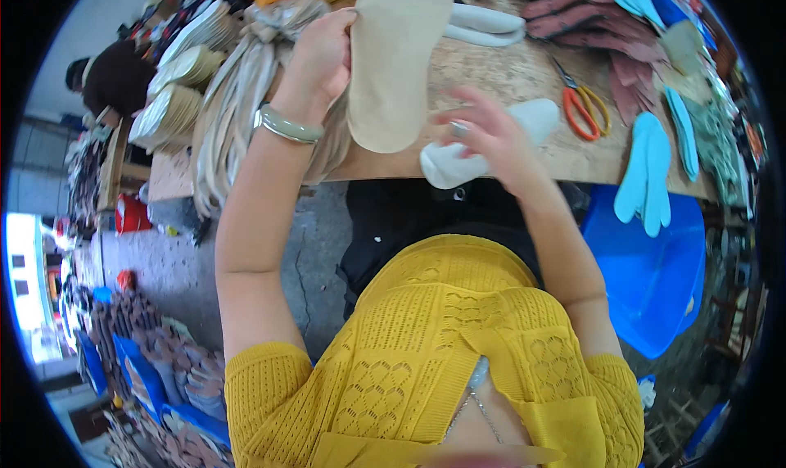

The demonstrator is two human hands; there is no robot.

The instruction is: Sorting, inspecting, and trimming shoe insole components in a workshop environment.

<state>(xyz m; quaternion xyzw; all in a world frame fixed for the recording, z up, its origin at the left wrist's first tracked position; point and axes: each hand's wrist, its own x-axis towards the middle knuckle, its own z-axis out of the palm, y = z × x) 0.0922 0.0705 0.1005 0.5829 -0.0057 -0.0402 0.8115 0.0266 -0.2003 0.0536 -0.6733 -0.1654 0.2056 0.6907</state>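
My left hand (323, 58) grips the edge of a beige shoe insole (393, 58) and holds it up over the wooden worktable (508, 75). A pale green bangle sits on that wrist. My right hand (487, 132) is blurred, with its fingers spread, just above a white padded piece (458, 161) lying at the table's front edge. I cannot tell whether the fingers touch it.
Orange-handled scissors (583, 108) lie to the right of my right hand. Light blue insoles (647, 173) hang over the table edge above a blue tub (655, 271). Bundled pale strips (237, 99) and stacked insoles (176, 99) lie left. Another person (115, 79) sits at far left.
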